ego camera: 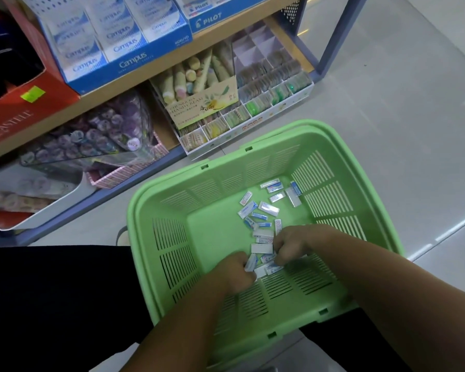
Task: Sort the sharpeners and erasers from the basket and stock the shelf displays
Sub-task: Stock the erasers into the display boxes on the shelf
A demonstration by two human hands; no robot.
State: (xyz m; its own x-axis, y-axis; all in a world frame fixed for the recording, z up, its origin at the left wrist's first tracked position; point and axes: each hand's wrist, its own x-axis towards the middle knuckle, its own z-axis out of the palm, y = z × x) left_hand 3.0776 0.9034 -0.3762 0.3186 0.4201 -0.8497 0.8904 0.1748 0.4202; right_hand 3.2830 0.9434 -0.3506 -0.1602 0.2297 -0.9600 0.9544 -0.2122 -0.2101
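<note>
Fingers (240, 258) of the left hand (234, 273) curl round a bunch of erasers (263, 269) near the green basket's (156, 200) near wall; the right hand (293, 244), just right, pinches the same bunch. Loose erasers (269, 209) lie scattered farther in, shelf displays (277, 92) beyond.

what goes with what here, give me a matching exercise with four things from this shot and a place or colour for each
Things
1. basket
2. Campus box
3. hand cream box
4. erasers

Place or colour
a. lower shelf, holding pastel tubes
b. blue, on the upper shelf
c. green, in front of the shelves
d. loose on the basket bottom

Pairs: 1-c, 2-b, 3-a, 4-d
</note>
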